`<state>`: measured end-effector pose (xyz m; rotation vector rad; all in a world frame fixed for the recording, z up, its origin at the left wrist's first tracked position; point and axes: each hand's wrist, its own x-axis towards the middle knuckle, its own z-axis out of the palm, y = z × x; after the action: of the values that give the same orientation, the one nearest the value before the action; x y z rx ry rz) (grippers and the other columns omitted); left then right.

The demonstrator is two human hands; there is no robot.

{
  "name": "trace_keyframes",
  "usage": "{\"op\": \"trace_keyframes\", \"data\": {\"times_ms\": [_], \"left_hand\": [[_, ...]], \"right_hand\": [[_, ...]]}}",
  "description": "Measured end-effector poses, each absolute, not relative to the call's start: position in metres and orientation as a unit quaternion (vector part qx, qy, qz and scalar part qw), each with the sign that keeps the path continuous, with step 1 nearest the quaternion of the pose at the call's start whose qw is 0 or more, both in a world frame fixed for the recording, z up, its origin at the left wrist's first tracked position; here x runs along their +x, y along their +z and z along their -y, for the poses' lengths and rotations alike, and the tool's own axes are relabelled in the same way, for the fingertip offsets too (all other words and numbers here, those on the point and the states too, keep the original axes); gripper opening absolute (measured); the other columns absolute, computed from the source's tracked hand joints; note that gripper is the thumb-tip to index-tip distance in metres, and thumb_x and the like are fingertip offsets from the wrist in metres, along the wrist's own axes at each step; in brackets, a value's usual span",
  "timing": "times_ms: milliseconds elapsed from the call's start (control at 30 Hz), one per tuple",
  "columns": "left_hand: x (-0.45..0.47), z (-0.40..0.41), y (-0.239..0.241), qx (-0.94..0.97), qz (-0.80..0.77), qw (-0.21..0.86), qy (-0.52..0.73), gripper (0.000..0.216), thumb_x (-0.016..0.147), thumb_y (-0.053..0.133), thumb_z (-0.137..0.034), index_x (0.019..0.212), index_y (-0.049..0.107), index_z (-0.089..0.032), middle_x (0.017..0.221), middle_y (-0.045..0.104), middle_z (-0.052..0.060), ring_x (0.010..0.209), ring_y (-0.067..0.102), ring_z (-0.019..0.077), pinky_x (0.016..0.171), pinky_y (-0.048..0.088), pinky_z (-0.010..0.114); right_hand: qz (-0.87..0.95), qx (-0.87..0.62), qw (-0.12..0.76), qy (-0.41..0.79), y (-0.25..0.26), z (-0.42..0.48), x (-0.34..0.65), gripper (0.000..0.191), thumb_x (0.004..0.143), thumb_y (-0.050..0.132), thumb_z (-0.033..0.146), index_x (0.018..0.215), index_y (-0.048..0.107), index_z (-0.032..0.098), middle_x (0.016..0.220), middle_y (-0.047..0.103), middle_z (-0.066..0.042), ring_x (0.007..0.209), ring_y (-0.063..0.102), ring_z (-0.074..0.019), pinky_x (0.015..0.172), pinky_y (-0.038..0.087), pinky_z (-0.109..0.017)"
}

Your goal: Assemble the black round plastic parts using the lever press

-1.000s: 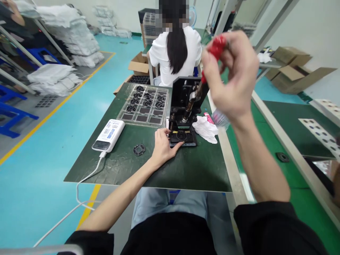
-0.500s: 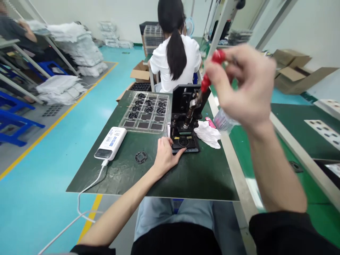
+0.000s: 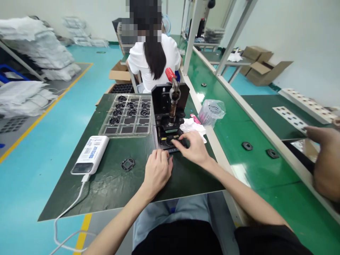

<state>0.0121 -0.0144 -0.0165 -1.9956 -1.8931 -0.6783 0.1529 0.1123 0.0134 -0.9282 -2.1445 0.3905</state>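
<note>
Through the head camera I log: round black part [image 3: 169, 142] flat in the nest of a black metal press [image 3: 172, 106], seen below its plunger. Press upright, long axis vertical; red handle [image 3: 170, 74] points up, tipped slightly left. My right hand [image 3: 195, 147] has thumb and forefinger at the part, hiding some of it; cannot tell whether they pinch it. My left hand [image 3: 158, 170], apart from the right, curls by the press's front left corner; hold cannot be told. Crowding the right side: crumpled white cloth [image 3: 195, 128], then wrinkled clear bag [image 3: 211, 113]. Leftward on the green tabletop [image 3: 114, 196]: flat black ring [image 3: 128, 164], white boxy device [image 3: 91, 154], clear compartmented tray [image 3: 124, 135]. Beyond: white-shirted co-worker [image 3: 170, 53]. Far right: another person's blurred hand [image 3: 328, 164]
</note>
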Motion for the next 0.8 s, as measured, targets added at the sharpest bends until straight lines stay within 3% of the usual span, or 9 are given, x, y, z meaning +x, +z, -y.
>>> {"op": "trace_keyframes", "data": {"times_ms": [133, 200, 300, 433, 567, 667, 800], "left_hand": [[0.02, 0.023, -0.022, -0.747, 0.603, 0.107, -0.259, 0.013, 0.099, 0.044, -0.014, 0.091, 0.05, -0.021, 0.078, 0.058, 0.005, 0.071, 0.058, 0.0234, 0.062, 0.048, 0.035], [0.018, 0.024, -0.023, -0.754, 0.59, 0.065, -0.282, 0.012, 0.099, 0.043, -0.013, 0.093, 0.05, -0.021, 0.077, 0.059, 0.004, 0.069, 0.059, 0.0222, 0.061, 0.048, 0.034], [0.013, 0.023, -0.021, -0.753, 0.59, 0.041, -0.288, 0.009, 0.099, 0.043, -0.016, 0.096, 0.05, -0.022, 0.079, 0.06, 0.003, 0.07, 0.062, 0.0222, 0.061, 0.049, 0.034], [0.012, 0.019, -0.02, -0.758, 0.58, 0.047, -0.294, 0.007, 0.1, 0.044, -0.017, 0.097, 0.049, -0.022, 0.079, 0.06, 0.003, 0.068, 0.062, 0.0224, 0.059, 0.048, 0.034], [0.014, 0.016, -0.021, -0.761, 0.578, 0.066, -0.287, 0.007, 0.101, 0.043, -0.017, 0.098, 0.048, -0.021, 0.078, 0.06, 0.003, 0.067, 0.062, 0.0228, 0.059, 0.049, 0.034], [0.016, 0.015, -0.021, -0.767, 0.573, 0.085, -0.277, 0.007, 0.102, 0.043, -0.017, 0.1, 0.049, -0.02, 0.079, 0.061, 0.004, 0.069, 0.063, 0.0239, 0.06, 0.049, 0.035], [0.014, 0.017, -0.02, -0.769, 0.571, 0.066, -0.279, 0.007, 0.103, 0.043, -0.018, 0.103, 0.049, -0.019, 0.081, 0.061, 0.004, 0.071, 0.063, 0.0233, 0.062, 0.051, 0.035]], "right_hand": [[0.902, -0.388, 0.185, 0.049, 0.02, -0.109, 0.127, 0.059, 0.088, 0.064, 0.069, 0.088, 0.074, 0.01, 0.092, 0.072, -0.023, 0.098, 0.062, -0.0365, 0.089, 0.049, -0.049], [0.917, -0.379, 0.119, 0.028, 0.031, -0.115, 0.116, 0.06, 0.092, 0.06, 0.065, 0.09, 0.075, 0.008, 0.092, 0.072, -0.025, 0.097, 0.062, -0.0377, 0.089, 0.048, -0.05], [0.926, -0.365, 0.093, 0.023, 0.044, -0.121, 0.119, 0.052, 0.093, 0.061, 0.058, 0.092, 0.076, 0.007, 0.093, 0.073, -0.022, 0.097, 0.063, -0.0355, 0.09, 0.048, -0.047], [0.907, -0.367, 0.201, 0.044, 0.039, -0.133, 0.176, 0.042, 0.086, 0.07, 0.056, 0.087, 0.072, 0.014, 0.09, 0.074, -0.013, 0.091, 0.065, -0.0274, 0.083, 0.05, -0.039], [0.797, -0.464, 0.386, 0.018, 0.021, -0.185, 0.283, 0.038, 0.08, 0.075, 0.056, 0.067, 0.062, 0.023, 0.062, 0.064, -0.003, 0.065, 0.059, -0.0189, 0.063, 0.045, -0.032], [0.754, -0.496, 0.43, -0.005, 0.01, -0.234, 0.354, 0.051, 0.081, 0.068, 0.068, 0.059, 0.047, 0.028, 0.048, 0.046, 0.001, 0.057, 0.053, -0.0179, 0.059, 0.042, -0.033], [0.728, -0.524, 0.443, -0.006, -0.001, -0.254, 0.401, 0.05, 0.085, 0.059, 0.073, 0.066, 0.049, 0.029, 0.053, 0.044, 0.003, 0.057, 0.05, -0.0179, 0.062, 0.044, -0.034]]}}
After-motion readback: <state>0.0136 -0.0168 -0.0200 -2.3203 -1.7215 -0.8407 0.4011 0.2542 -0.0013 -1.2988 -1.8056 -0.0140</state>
